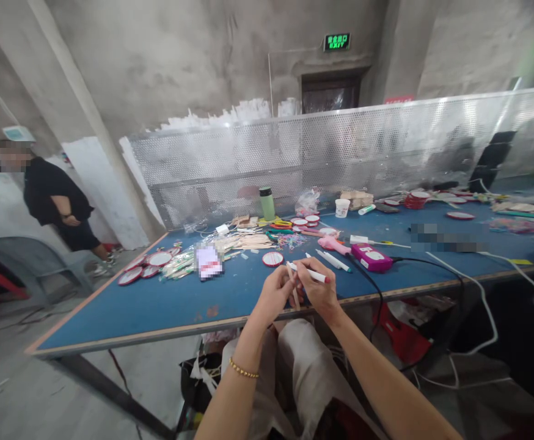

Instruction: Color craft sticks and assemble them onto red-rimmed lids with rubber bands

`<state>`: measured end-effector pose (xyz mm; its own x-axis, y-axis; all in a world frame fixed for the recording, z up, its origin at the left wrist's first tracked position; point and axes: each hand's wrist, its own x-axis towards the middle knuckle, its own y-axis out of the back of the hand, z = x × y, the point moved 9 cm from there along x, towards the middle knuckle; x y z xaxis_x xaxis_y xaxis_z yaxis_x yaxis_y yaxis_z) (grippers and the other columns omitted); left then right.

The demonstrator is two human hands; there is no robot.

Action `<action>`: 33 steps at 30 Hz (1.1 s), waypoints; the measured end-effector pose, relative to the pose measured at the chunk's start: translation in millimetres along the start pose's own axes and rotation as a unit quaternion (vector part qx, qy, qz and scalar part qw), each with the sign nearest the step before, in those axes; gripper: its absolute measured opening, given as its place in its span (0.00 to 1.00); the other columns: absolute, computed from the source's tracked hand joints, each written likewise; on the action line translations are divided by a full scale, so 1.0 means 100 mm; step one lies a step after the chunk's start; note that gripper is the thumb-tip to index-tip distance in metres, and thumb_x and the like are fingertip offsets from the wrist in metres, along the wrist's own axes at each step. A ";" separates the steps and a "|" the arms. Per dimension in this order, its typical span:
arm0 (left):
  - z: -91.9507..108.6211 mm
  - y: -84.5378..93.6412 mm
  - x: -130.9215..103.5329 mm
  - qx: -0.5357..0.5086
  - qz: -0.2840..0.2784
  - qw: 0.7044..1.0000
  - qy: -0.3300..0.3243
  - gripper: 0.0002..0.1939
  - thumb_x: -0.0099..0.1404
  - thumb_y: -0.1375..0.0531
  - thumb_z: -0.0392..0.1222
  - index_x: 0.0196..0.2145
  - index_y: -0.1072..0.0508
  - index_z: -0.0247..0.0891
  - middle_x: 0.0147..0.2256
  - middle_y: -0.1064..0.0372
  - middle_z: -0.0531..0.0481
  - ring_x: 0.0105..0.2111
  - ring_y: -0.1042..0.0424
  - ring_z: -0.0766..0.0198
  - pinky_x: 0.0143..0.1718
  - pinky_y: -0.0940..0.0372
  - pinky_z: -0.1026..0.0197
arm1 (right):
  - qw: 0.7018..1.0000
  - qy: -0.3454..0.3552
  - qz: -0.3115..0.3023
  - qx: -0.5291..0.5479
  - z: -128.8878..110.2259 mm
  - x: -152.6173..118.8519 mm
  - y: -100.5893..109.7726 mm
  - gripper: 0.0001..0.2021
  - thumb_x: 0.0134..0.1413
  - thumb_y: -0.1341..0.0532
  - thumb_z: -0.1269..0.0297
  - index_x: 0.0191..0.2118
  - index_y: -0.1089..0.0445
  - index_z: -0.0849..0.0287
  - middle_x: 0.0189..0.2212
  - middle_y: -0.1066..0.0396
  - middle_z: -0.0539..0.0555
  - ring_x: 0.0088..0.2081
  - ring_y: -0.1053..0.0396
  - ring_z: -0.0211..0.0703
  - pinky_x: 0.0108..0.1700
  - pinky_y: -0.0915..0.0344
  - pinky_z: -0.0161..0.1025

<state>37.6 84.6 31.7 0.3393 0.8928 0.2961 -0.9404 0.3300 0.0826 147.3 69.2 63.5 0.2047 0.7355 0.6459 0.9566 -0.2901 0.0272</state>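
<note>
My left hand is closed around a thin pale wooden stick above the table's front edge. Right beside it, my right hand grips a white marker with a red end, its other end close to the top of the stick. The two hands almost touch. Just beyond them lie a round white disc with a red rim and several white markers. A pink glue gun and a magenta box rest to the right.
Wooden sticks, red-rimmed discs, a green bottle and a white cup stand or lie on the blue table. Cables cross its right side. A person is at the far left near a grey chair.
</note>
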 end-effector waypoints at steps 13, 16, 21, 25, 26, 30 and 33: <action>-0.01 -0.01 0.01 -0.004 -0.003 1.000 -0.001 0.17 0.59 0.40 0.53 0.36 0.36 0.36 0.21 0.32 0.55 0.18 0.31 0.64 0.17 0.35 0.63 | 1.000 0.003 0.011 -0.001 -0.03 0.00 0.02 0.09 0.54 0.42 0.61 0.28 0.28 0.58 0.19 0.30 0.48 0.17 0.35 0.35 0.19 0.38 0.32; 0.00 -0.01 0.00 -0.002 -0.004 1.000 0.001 0.16 0.59 0.40 0.51 0.36 0.36 0.36 0.21 0.33 0.56 0.17 0.32 0.66 0.17 0.35 0.64 | 1.000 0.005 0.013 -0.002 -0.02 0.01 0.02 0.09 0.54 0.42 0.61 0.28 0.29 0.58 0.19 0.30 0.48 0.17 0.35 0.35 0.19 0.38 0.32; -0.01 0.00 0.00 -0.009 0.003 1.000 0.010 0.15 0.58 0.39 0.50 0.37 0.35 0.37 0.21 0.32 0.56 0.18 0.30 0.64 0.17 0.35 0.64 | 0.999 -0.022 0.036 0.013 0.03 -0.01 0.06 0.09 0.54 0.42 0.61 0.28 0.29 0.58 0.19 0.30 0.48 0.16 0.36 0.35 0.18 0.39 0.33; 0.00 0.00 0.00 -0.001 0.000 1.000 0.003 0.16 0.59 0.40 0.51 0.37 0.35 0.36 0.20 0.32 0.55 0.17 0.31 0.64 0.17 0.35 0.63 | 1.000 -0.007 0.007 0.005 0.02 0.00 0.02 0.09 0.55 0.42 0.60 0.28 0.29 0.57 0.20 0.30 0.48 0.18 0.36 0.35 0.20 0.38 0.33; -0.01 0.00 0.00 0.002 0.000 1.000 0.001 0.16 0.59 0.40 0.51 0.37 0.35 0.36 0.21 0.32 0.55 0.17 0.31 0.64 0.17 0.35 0.63 | 1.000 -0.002 0.003 0.002 0.01 0.00 0.01 0.09 0.55 0.43 0.61 0.28 0.29 0.57 0.20 0.30 0.48 0.18 0.36 0.36 0.20 0.38 0.33; -0.01 0.00 0.00 0.007 0.000 1.000 0.003 0.15 0.59 0.40 0.50 0.36 0.36 0.37 0.21 0.32 0.56 0.17 0.31 0.65 0.17 0.35 0.63 | 1.000 0.000 0.010 -0.002 -0.02 0.00 0.02 0.09 0.54 0.42 0.61 0.28 0.29 0.57 0.20 0.30 0.48 0.18 0.35 0.36 0.20 0.38 0.33; -0.01 0.00 0.00 -0.001 0.000 1.000 0.010 0.16 0.58 0.39 0.50 0.36 0.36 0.37 0.20 0.33 0.56 0.17 0.31 0.65 0.17 0.35 0.63 | 0.999 -0.021 0.026 0.009 0.01 0.00 0.04 0.09 0.54 0.42 0.60 0.27 0.30 0.57 0.19 0.30 0.47 0.16 0.36 0.35 0.19 0.38 0.33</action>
<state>37.6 84.6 30.2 0.3402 0.8984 0.2777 -0.9401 0.3311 0.0806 151.4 68.1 63.1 0.2624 0.7451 0.6132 0.9481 -0.3173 -0.0202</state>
